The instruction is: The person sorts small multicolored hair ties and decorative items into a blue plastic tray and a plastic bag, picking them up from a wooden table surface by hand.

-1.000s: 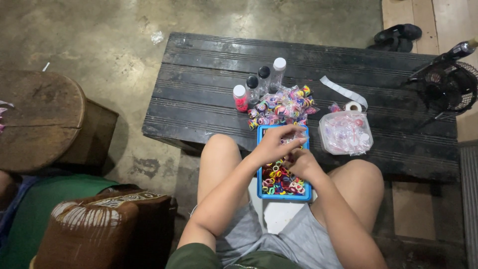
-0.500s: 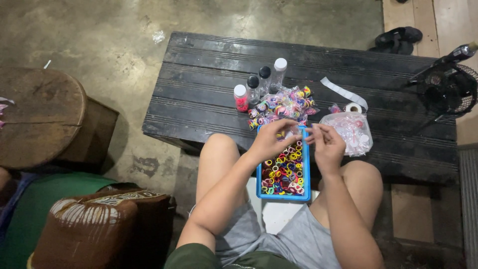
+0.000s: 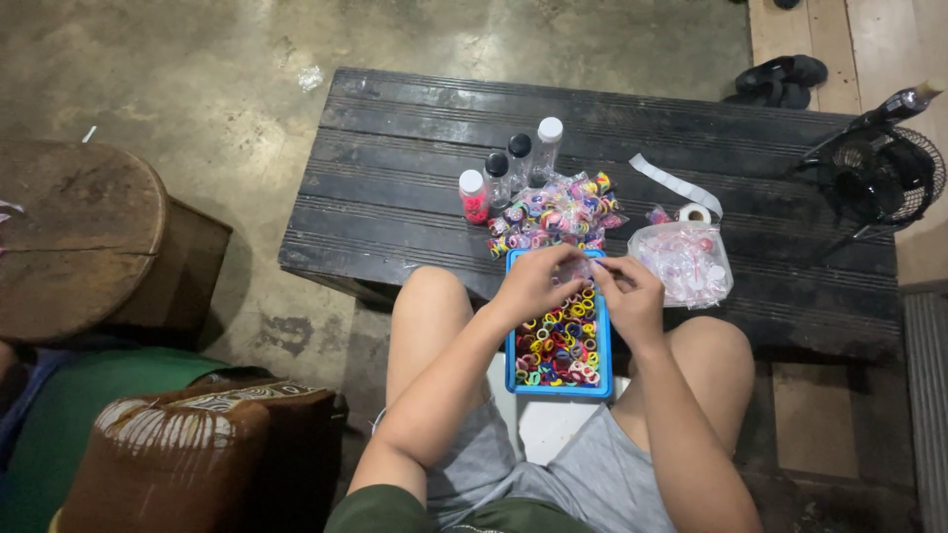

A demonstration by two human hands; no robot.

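A blue tray [image 3: 514, 367] full of small coloured rings rests between my knees at the near edge of a dark wooden table [image 3: 395, 188]. My left hand [image 3: 533, 281] and my right hand [image 3: 632, 296] meet above the tray's far end, fingers pinched on a small clear packet [image 3: 581, 265] held between them. Just beyond lies a heap of small packets with coloured rings [image 3: 553, 215]. A clear plastic bag with pale pieces [image 3: 683, 263] sits right of my right hand.
Several small bottles [image 3: 509, 173] stand behind the heap. A tape roll with a loose white strip [image 3: 681, 192] lies beside the bag. A black fan [image 3: 879, 173] stands at the table's right end, sandals [image 3: 780, 77] behind it. A round wooden stool [image 3: 89, 237] is left.
My hands rose from the rings in the tray, drew apart briefly, and now meet again over the tray's far end, holding a small packet.
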